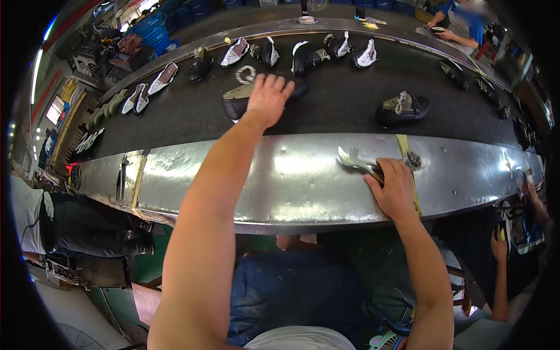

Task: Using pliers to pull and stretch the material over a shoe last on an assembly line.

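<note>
My left arm reaches over the dark belt. The left hand [269, 100] lies across the middle of a black and olive shoe [236, 105], its fingers stretched out and apart; the thumb is hidden. A pale twisted cord loop [245, 74] shows at the shoe's far side. On the metal ledge, my right hand [395, 185] is closed around silver lasting pincers [352, 158], their curved head pointing left. Beyond that hand, on the belt, sits another black shoe [408, 109] with a pale cord on top.
Several shoes and shoe uppers [235, 52] line the far side of the black belt [338, 99]. The shiny metal ledge [280, 181] runs along the near side, with a strip of yellow tape [403, 146]. A co-worker's hands [446, 34] show at the far right; other people stand at both sides.
</note>
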Available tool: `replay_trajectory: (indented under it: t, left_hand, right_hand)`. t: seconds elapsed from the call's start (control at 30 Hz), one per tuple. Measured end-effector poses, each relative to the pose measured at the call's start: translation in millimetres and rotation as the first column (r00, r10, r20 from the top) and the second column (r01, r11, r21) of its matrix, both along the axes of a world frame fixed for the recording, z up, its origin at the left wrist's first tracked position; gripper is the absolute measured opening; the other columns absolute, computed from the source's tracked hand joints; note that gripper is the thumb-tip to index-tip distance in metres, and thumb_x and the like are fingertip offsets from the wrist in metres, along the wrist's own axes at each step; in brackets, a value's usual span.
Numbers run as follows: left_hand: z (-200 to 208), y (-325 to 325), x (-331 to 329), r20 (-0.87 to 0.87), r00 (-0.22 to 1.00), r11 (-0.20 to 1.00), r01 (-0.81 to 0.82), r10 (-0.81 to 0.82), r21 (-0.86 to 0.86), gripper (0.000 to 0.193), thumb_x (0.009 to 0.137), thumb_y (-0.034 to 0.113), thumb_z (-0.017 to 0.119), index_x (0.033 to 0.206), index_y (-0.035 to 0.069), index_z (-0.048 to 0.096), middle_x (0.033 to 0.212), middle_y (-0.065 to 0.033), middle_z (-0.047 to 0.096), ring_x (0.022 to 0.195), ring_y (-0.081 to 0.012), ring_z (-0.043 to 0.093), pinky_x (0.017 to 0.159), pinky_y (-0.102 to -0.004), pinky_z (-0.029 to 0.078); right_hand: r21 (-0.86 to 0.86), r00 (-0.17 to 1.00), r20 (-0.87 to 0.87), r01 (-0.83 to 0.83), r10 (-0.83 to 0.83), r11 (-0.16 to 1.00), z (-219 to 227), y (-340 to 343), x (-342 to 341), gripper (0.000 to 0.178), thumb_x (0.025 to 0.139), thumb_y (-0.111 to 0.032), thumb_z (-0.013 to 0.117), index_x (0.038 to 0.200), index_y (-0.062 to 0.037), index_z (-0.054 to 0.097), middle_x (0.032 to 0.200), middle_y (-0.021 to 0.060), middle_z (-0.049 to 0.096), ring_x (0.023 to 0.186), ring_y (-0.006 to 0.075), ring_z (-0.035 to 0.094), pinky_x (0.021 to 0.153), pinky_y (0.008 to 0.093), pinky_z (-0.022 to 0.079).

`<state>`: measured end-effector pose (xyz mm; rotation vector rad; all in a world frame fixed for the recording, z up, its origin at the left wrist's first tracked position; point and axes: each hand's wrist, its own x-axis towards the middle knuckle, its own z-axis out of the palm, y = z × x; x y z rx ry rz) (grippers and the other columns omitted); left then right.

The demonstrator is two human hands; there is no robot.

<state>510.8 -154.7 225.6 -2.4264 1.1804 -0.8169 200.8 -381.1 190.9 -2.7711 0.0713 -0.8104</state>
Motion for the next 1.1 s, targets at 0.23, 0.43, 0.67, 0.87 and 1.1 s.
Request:
replay_trajectory:
  t: [0.23,0.43,0.67,0.87,1.1]
  left_hand:
    - [1,-17,-4,-0.493,0.867,0.989,0.004,-0.076,-0.145,0.039,0.093,0.034,0.063,0.121,0.006,0.064,0.123,-0.0148,0.064,0.117,-0.0332,0.058,0.103,-0.0471,0.043]
    - [-5,70,79,-0.162,0.978,0.67,-0.033,-0.131,-0.741,0.025,0.092,0.023,0.064,0.108,0.004,0.068,0.107,-0.0174,0.07,0.104,-0.038,0.063,0.092,-0.0457,0.05]
    - [-60,161,214,-0.52,0.717,0.477,-0.697,0.464,-0.536,0.049,0.096,0.033,0.059,0.132,0.0,0.054,0.144,-0.02,0.049,0.135,-0.0362,0.044,0.11,-0.0459,0.042]
    - [-87,187,313,-0.389,0.772,0.551,-0.633,0.503,-0.544,0.053,0.093,0.022,0.064,0.138,0.002,0.047,0.156,-0.0177,0.032,0.141,-0.038,0.036,0.11,-0.0447,0.042]
    - [-90,191,374,-0.246,0.73,0.688,-0.683,0.637,-0.245,0.065,0.092,0.022,0.067,0.151,0.03,0.041,0.159,-0.0136,0.032,0.146,-0.0332,0.031,0.114,-0.0498,0.033]
  right_hand:
    - [0.008,0.997,-0.069,0.029,-0.028,1.0,3,-3,-2,0.045,0.078,-0.024,0.079,0.113,-0.0012,0.062,0.109,0.0154,0.063,0.103,0.0363,0.057,0.091,0.047,0.044]
    - [0.022,0.992,-0.129,0.008,-0.005,1.0,3,1,8,0.046,0.078,-0.021,0.079,0.114,0.0,0.061,0.111,0.0183,0.062,0.104,0.0397,0.056,0.093,0.0483,0.044]
    - [0.039,0.982,-0.187,0.021,-0.013,0.999,0,-2,17,0.049,0.075,-0.021,0.08,0.114,-0.0003,0.06,0.109,0.0191,0.06,0.103,0.0407,0.054,0.092,0.051,0.043]
    - [0.026,0.96,-0.279,0.034,-0.026,0.999,-9,-5,14,0.053,0.073,-0.026,0.08,0.113,0.001,0.059,0.105,0.0195,0.058,0.098,0.0418,0.053,0.089,0.052,0.044]
    - [0.02,0.943,-0.327,-0.054,0.058,0.998,-10,-7,19,0.052,0.087,-0.039,0.066,0.112,0.0039,0.051,0.098,0.0224,0.052,0.087,0.0403,0.052,0.08,0.0515,0.042]
